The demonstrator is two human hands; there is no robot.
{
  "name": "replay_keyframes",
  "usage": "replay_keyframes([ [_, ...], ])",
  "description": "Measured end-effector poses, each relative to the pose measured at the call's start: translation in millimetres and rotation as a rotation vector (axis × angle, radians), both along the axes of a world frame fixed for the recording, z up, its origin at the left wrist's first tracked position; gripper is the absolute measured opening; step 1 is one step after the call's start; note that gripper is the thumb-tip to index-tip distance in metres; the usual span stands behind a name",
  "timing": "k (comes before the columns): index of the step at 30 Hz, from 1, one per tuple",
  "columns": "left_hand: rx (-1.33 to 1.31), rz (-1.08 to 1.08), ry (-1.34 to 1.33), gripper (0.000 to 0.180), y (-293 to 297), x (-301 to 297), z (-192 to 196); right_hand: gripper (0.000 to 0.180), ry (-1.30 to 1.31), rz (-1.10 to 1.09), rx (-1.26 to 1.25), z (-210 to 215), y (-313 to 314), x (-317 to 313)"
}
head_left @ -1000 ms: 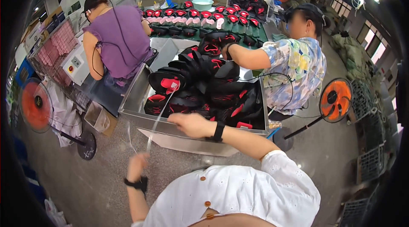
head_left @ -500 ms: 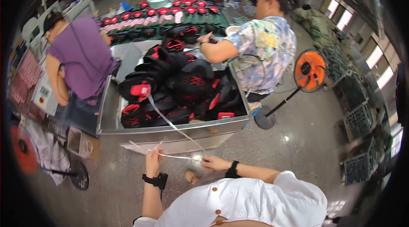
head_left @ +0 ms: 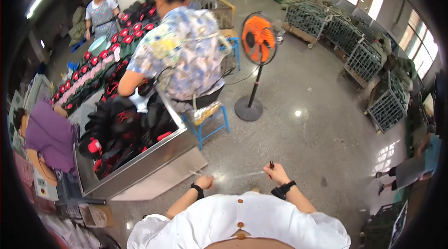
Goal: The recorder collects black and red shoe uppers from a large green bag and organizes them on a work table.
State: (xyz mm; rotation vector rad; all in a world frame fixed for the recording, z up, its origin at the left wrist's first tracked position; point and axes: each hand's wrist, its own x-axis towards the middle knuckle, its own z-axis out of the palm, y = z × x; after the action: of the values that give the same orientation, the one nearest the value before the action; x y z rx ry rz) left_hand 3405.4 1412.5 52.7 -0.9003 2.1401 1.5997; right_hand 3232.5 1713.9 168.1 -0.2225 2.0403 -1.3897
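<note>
My left hand [head_left: 204, 182] and my right hand [head_left: 275, 172] are held out in front of my white buttoned shirt, above the grey floor. A thin clear strip [head_left: 242, 174] stretches between them, pinched at each end. A small dark tool [head_left: 271, 165] sticks up from my right fist. Both wrists wear dark bands. The metal table [head_left: 154, 162] heaped with black and red pieces [head_left: 119, 132] lies to my left, beyond reach of my left hand.
A person in a patterned shirt [head_left: 182, 53] sits on a blue stool [head_left: 210, 120] at the table. An orange standing fan [head_left: 258, 43] is behind them. A person in purple [head_left: 46, 139] works at left. Wire cages [head_left: 387, 104] stand at right.
The view has swung right, so the table moved from centre to the left. My hands came away from the table's edge and now hold the strip over open floor.
</note>
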Motion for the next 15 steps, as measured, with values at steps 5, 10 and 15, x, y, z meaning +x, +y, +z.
replay_keyframes([
  [5, -0.348, -0.739, -0.126, 0.059, 100.3, -100.7, 71.9, 0.014, -0.085, -0.063, -0.050, 6.3, 91.3, -17.0],
  [10, 0.080, -0.902, 0.583, 0.079, 202.9, -193.1, 113.4, 0.018, -0.320, 0.157, -0.301, 41.4, 125.2, -41.1],
  [15, 0.783, -0.973, 0.153, 0.041, 252.3, -266.1, 122.4, 0.018, -0.281, 0.093, -0.497, 74.9, 145.9, -117.1],
])
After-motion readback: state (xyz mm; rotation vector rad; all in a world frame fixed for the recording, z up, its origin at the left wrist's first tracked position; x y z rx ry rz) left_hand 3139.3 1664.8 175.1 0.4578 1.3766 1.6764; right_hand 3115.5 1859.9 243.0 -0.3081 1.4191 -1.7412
